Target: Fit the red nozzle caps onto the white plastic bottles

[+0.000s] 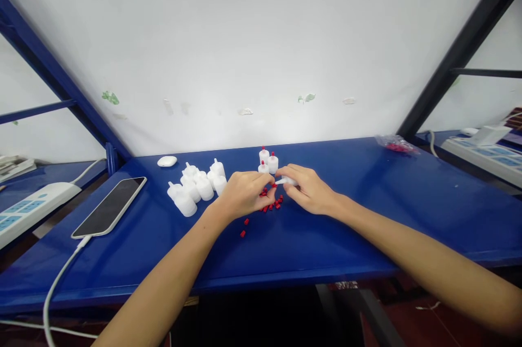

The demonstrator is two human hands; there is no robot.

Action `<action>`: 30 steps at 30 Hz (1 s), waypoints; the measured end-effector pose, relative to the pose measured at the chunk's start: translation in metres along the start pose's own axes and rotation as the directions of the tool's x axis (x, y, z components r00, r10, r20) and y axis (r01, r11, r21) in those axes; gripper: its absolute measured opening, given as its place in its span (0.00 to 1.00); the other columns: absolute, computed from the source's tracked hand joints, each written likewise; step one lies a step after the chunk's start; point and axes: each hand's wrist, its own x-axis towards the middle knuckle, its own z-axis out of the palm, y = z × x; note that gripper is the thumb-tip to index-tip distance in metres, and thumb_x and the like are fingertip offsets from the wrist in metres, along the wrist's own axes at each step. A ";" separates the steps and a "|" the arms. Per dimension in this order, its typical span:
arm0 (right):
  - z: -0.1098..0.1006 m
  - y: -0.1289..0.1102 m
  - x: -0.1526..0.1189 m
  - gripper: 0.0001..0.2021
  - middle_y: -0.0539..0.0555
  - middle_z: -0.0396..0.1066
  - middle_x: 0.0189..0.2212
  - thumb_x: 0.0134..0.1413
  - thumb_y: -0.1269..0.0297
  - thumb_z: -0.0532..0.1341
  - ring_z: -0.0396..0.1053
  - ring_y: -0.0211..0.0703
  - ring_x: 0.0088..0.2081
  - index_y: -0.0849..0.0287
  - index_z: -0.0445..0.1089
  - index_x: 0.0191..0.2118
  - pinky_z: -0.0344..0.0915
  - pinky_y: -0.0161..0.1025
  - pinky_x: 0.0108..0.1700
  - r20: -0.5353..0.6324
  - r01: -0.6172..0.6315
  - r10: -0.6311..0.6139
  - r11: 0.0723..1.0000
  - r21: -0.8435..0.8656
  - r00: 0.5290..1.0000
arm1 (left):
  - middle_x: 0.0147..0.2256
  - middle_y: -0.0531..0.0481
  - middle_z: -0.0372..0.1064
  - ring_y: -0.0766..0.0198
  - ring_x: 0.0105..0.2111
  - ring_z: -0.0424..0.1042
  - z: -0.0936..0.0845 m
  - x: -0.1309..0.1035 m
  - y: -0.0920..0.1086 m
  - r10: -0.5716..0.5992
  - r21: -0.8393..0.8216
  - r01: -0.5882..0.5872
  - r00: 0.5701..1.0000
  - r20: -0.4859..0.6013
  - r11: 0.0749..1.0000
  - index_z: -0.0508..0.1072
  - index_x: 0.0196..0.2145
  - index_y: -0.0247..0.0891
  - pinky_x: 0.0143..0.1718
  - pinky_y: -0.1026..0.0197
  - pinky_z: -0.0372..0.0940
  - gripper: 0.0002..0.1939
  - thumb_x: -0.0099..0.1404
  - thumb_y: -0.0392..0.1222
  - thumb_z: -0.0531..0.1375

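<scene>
My right hand (pixel 306 188) is closed around a small white squeeze bottle (pixel 289 180), its thin nozzle pointing left. My left hand (pixel 247 192) pinches a small red cap (pixel 274 185) between thumb and fingertips, right at the nozzle's tip. Whether the cap touches the nozzle I cannot tell. Loose red caps (pixel 278 205) lie under and beside my left hand, and two more (pixel 243 233) sit nearer the front edge. Behind my hands stand white bottles with red caps (pixel 273 164). To the left is a cluster of uncapped white bottles (pixel 204 189).
A phone (pixel 110 208) on a white cable lies on the left of the blue table (pixel 293 254). Near the wall is a white earbud case (pixel 167 161). A clear bag of red pieces (pixel 396 144) rests at the back right. Power strips (pixel 36 208) flank the table.
</scene>
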 end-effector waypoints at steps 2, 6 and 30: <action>-0.002 -0.003 0.001 0.13 0.54 0.67 0.33 0.58 0.70 0.53 0.65 0.45 0.34 0.58 0.69 0.47 0.61 0.41 0.38 0.031 -0.013 0.014 0.999 -0.036 0.999 | 0.22 0.55 0.68 0.68 0.20 0.67 0.002 0.000 0.001 -0.003 0.010 0.002 1.000 0.009 1.000 0.70 0.33 0.38 0.23 0.65 0.54 0.03 0.62 0.36 0.56; -0.004 -0.008 0.001 0.11 0.54 0.67 0.34 0.57 0.71 0.53 0.64 0.45 0.35 0.58 0.68 0.44 0.60 0.41 0.39 0.070 -0.045 0.052 0.994 -0.096 0.996 | 0.22 0.56 0.69 0.68 0.19 0.67 0.004 0.000 0.003 -0.052 0.015 0.052 0.997 0.051 0.999 0.68 0.31 0.38 0.22 0.65 0.52 0.02 0.62 0.36 0.56; 0.004 0.001 0.001 0.06 0.51 0.68 0.31 0.57 0.67 0.54 0.63 0.42 0.32 0.59 0.68 0.38 0.58 0.39 0.38 0.102 -0.174 0.157 0.968 0.180 0.982 | 0.33 0.51 0.76 0.59 0.29 0.77 0.007 0.001 0.015 -0.193 0.139 0.155 0.924 0.331 0.978 0.66 0.43 0.39 0.27 0.62 0.62 0.07 0.73 0.42 0.51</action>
